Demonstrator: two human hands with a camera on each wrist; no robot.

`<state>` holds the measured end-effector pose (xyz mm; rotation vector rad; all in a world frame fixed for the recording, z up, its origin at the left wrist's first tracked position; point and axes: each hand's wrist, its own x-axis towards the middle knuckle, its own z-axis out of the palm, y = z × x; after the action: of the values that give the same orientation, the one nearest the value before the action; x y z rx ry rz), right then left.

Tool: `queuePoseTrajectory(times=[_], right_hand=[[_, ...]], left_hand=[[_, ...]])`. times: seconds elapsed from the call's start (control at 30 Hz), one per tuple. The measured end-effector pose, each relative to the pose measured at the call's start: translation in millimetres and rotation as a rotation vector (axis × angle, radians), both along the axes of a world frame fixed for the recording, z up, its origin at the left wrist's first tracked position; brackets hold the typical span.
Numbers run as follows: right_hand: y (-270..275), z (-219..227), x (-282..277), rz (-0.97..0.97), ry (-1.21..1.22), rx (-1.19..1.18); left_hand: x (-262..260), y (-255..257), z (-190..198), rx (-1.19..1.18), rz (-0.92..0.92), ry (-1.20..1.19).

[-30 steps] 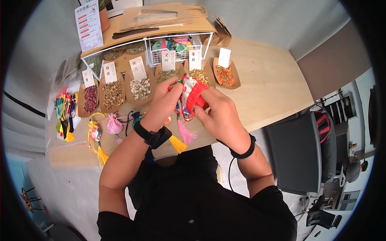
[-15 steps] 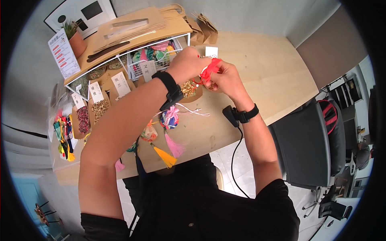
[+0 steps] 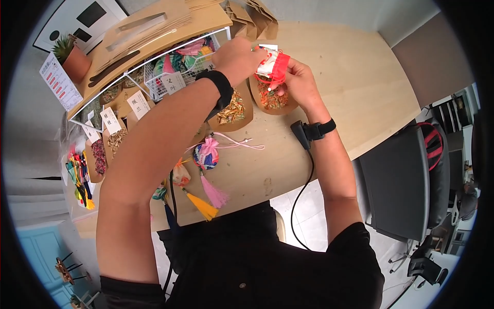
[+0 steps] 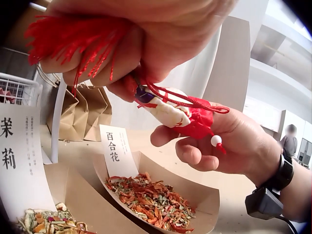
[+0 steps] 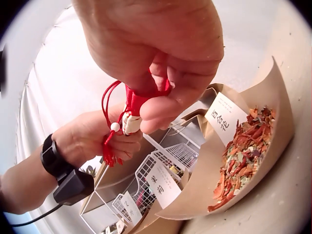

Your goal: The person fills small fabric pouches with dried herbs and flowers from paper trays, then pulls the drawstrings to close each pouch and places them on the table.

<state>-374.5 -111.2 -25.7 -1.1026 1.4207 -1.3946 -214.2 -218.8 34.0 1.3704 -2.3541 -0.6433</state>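
A white and red drawstring pouch is held between both hands above the paper tray of orange-red dried petals. My left hand grips its bottom end, and a red tassel spills out over the curled fingers in the left wrist view. At the pouch's red mouth my right hand pinches the cloth between thumb and fingers. A red cord with a white bead hangs loose from it. The pouch lies tilted sideways, mouth toward the right hand; its inside is hidden.
Left of that tray stands another paper tray with yellowish dried flowers. Finished-looking pouches with tassels, one pink and blue, lie near the front edge. A wooden shelf with a wire basket stands behind, beside brown paper bags.
Both hands have carried the pouch rightward, from in front of the middle trays to above the orange petal tray. The left forearm now reaches across the trays; both hands still hold the pouch.
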Motion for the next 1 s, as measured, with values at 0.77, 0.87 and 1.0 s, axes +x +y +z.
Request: queuePoseTrajectory(times=[0.77,0.87,1.0], right_hand=[[27.5,-16.0,-8.4,-0.164,0.343,-0.170],[20.4,-26.2,-14.3,-0.081,0.088,-0.217],[25.5,-9.5,-14.9,-0.031,-0.016,-0.091]], left_hand=[[-3.3,-5.0,-6.8,0.068,-0.187,0.255],[-3.5,-12.1,-20.7,0.250,-0.172,0.416],[-3.0,-11.2,-25.5,0.371,-0.169,0.563]])
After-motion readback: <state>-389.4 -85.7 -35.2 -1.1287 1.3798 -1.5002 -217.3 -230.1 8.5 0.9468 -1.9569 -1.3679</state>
